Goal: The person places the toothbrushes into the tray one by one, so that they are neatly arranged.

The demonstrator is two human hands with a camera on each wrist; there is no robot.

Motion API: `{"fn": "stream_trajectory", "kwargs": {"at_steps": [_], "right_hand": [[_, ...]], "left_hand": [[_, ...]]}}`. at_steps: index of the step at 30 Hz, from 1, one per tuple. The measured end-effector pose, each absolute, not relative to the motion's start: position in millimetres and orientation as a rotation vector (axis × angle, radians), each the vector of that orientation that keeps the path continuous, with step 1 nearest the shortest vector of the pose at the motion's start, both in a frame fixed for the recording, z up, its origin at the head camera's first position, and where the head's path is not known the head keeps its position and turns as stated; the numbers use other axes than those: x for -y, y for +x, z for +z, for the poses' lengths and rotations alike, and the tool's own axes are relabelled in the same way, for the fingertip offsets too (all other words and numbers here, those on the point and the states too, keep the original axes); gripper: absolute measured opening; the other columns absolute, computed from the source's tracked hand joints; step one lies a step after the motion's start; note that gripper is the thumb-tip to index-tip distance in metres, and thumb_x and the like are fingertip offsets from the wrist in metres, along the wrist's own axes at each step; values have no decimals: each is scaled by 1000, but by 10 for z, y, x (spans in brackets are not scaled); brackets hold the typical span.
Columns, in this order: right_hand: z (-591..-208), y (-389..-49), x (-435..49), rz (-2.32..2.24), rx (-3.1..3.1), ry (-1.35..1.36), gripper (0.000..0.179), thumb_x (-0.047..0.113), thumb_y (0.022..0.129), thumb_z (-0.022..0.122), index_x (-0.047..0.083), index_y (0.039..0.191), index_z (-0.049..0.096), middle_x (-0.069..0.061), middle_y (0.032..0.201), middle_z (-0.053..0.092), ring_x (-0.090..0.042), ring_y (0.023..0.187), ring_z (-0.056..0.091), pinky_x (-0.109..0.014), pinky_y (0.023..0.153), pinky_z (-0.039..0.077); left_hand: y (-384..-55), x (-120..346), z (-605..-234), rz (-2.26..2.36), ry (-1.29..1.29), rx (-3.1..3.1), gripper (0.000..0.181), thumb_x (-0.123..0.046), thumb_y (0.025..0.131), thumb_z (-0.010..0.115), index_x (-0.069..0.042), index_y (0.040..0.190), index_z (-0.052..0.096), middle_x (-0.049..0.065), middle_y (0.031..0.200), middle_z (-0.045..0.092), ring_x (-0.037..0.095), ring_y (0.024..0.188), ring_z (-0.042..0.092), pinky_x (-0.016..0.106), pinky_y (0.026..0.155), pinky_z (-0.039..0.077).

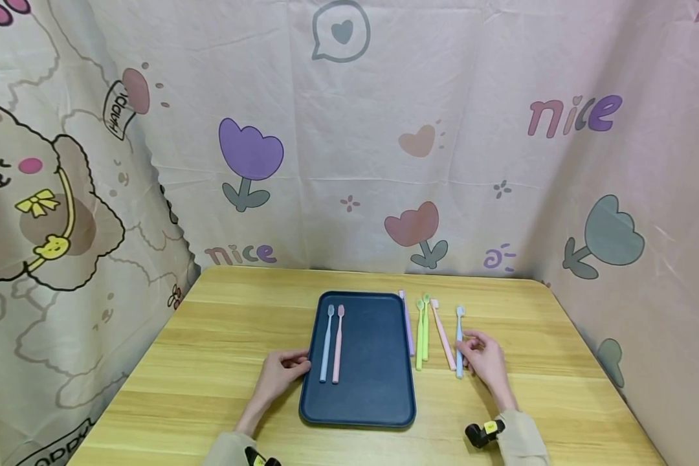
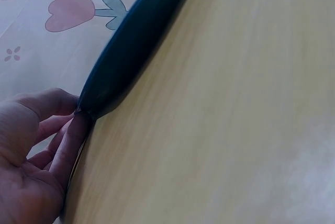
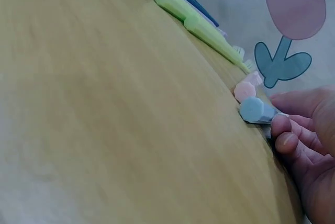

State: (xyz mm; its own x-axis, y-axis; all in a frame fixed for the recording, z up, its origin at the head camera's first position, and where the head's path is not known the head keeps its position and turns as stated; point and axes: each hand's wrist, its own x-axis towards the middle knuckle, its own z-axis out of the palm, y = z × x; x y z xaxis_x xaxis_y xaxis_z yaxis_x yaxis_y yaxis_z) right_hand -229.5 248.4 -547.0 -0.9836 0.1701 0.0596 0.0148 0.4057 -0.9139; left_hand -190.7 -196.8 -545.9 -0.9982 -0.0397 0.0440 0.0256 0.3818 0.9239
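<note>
My left hand (image 1: 281, 374) pinches the left rim of a dark blue tray (image 1: 373, 388); in the left wrist view, thumb and finger meet at the tray's edge (image 2: 120, 62). On the tray's left side a blue toothbrush (image 1: 327, 346) and a pink toothbrush (image 1: 338, 346) lie side by side, heads toward the back. To the right of the tray, my right hand (image 1: 486, 361) holds another blue toothbrush (image 1: 459, 323) between thumb and fingers around its handle. The right wrist view shows that handle's end (image 3: 252, 110) sticking out from the fingertips, close to the wooden table.
Between the tray and my right hand lie a purple toothbrush (image 1: 407, 323), two green ones, the nearer green toothbrush (image 1: 420, 343) beside its twin, and a slanted pink toothbrush (image 1: 443, 336). The wooden table (image 1: 210, 336) ends at a printed curtain (image 1: 338, 129) behind.
</note>
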Motion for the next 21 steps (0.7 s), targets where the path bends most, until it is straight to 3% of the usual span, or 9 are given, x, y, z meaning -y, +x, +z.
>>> {"fn": "stream_trajectory", "kwargs": {"at_steps": [12,21], "right_hand": [[-5469,-2262,-2517,1677,2528,-152,43,5,89,73,-12,127,60,-5,74,64,-7,47,54,-25,42,47],[-5463,-2291,-2519,1641,2573,-207,38,11,90,75,-9,120,65,-3,71,63,-10,46,55,-26,43,48]], "left_hand": [[-1905,1960,-5436,-1717,24,2560,27,-6,84,78,2,110,76,12,89,76,2,73,63,18,69,50],[-1899,1964,-5444,-1724,7,2556,29,-6,84,79,2,111,76,12,90,76,3,75,64,18,69,51]]}}
